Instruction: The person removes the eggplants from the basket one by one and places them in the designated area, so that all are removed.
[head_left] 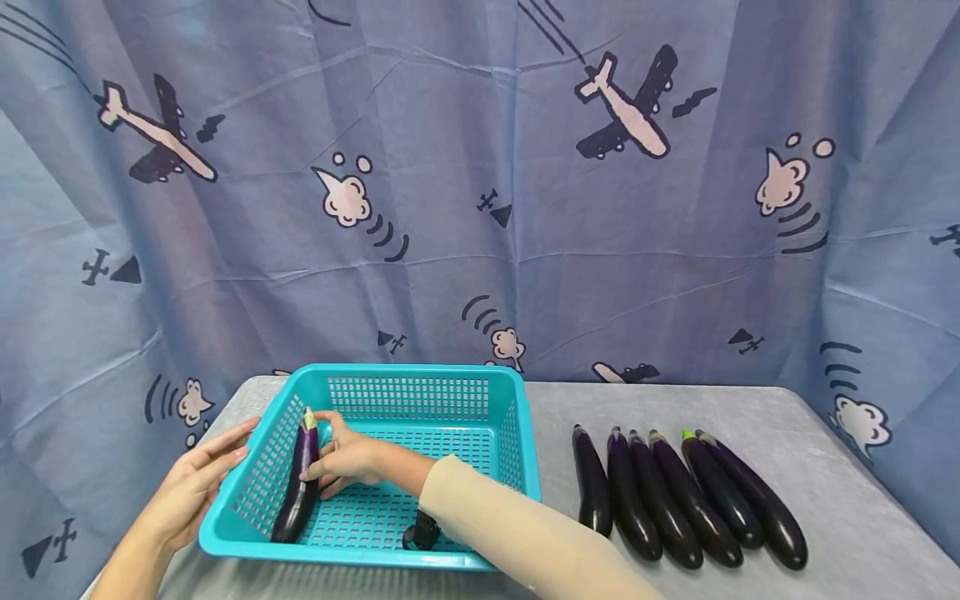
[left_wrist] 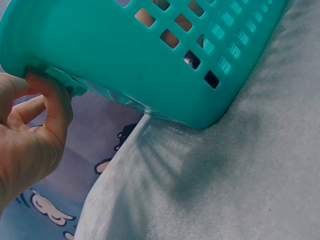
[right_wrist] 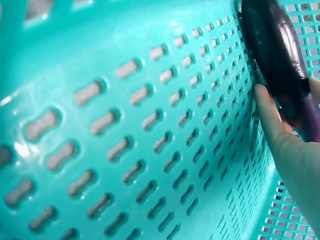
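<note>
A turquoise plastic basket [head_left: 360, 557] with perforated walls stands on the table. Inside it, near the left wall, my right hand [head_left: 348, 454] grips a dark purple eggplant [head_left: 296, 500] below its pale green stem end. The right wrist view shows fingers around the eggplant [right_wrist: 275, 42] beside the perforated wall. At the basket's left side, my left hand [head_left: 183, 492] holds the rim, with bent fingers [left_wrist: 55, 105] against the rim's edge in the left wrist view. Part of the basket floor is hidden by the right forearm.
Several eggplants [head_left: 663, 500] lie side by side on the grey tabletop [head_left: 840, 500], right of the basket. A blue curtain [head_left: 450, 208] with airplane prints hangs behind. Beneath the right forearm shows a small black object [head_left: 422, 533], its kind unclear.
</note>
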